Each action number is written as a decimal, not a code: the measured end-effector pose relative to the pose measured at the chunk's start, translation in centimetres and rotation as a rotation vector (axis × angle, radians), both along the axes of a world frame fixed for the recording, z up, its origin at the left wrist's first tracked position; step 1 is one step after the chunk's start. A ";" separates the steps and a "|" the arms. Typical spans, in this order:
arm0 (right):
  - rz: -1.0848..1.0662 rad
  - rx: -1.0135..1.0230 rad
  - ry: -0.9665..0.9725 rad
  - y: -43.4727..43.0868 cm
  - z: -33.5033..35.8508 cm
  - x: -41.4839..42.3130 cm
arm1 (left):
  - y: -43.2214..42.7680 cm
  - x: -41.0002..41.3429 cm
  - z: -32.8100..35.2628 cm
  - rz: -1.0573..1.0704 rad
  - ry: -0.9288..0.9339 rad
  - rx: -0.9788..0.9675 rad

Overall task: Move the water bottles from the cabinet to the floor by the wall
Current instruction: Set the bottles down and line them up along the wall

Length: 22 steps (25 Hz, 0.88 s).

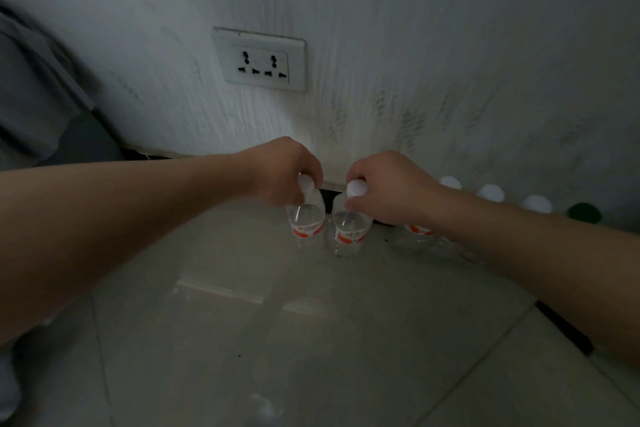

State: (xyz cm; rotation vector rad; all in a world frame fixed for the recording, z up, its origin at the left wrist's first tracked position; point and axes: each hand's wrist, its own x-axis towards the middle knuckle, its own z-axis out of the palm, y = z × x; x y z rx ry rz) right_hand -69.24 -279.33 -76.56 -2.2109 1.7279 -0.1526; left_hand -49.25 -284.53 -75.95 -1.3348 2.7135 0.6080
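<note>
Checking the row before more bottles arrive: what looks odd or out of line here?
One dark green cap ends a row of white caps along the wall. Both held bottles stand upright; no spill shows.

Dim, greyish room light; the glossy floor throws back pale, smeared glare. Wide-angle bending curves the wall, and the left edge is soft with blur.

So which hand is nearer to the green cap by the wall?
Right. The right hand grips a bottle a few caps left of the green cap; the left hand is farther left.
</note>
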 end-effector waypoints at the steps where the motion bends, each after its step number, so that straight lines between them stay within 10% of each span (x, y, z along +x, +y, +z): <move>1: -0.011 0.002 0.001 0.1 0.0 -0.3 | 0.0 -0.4 0.0 -0.010 0.011 0.008; 22: -0.053 0.001 0.010 0.8 -1.7 -3.4 | 0.7 -3.9 -0.9 -0.124 -0.037 0.096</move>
